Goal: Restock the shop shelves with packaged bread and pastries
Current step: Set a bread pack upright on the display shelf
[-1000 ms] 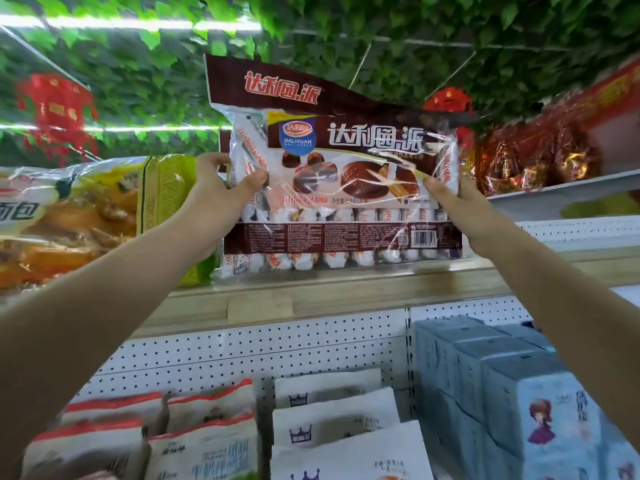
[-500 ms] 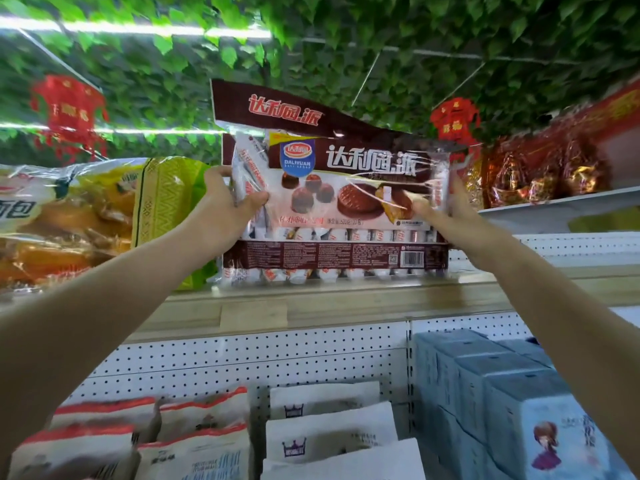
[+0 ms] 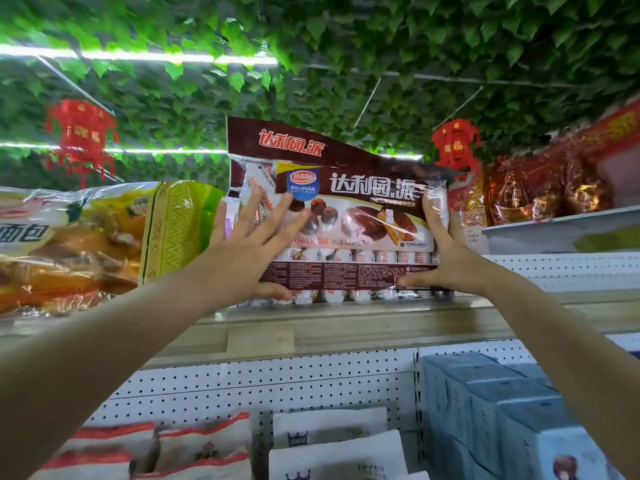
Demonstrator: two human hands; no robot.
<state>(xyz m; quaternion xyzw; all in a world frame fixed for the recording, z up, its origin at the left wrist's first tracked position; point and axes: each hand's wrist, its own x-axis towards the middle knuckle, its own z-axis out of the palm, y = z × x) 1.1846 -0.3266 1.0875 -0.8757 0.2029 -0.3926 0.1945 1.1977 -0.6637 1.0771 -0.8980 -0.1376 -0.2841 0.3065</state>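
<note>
On the top shelf (image 3: 346, 327), under hanging ivy (image 3: 415, 46), a shop worker squares up a brown pie pack (image 3: 374, 216). It stands on its lower edge, long axis running 9 to 3 o'clock, with a second pack (image 3: 277, 140) behind. The left hand (image 3: 249, 254) lies flat on its front at the 9 o'clock end, fingers spread. The right hand (image 3: 446, 261) brackets the 3 o'clock end, fingers straight, thumb along the bottom. Both look equally near, so any push would likely go toward 12 o'clock. A yellow bread bag (image 3: 69, 244) crowds the 9 o'clock side.
</note>
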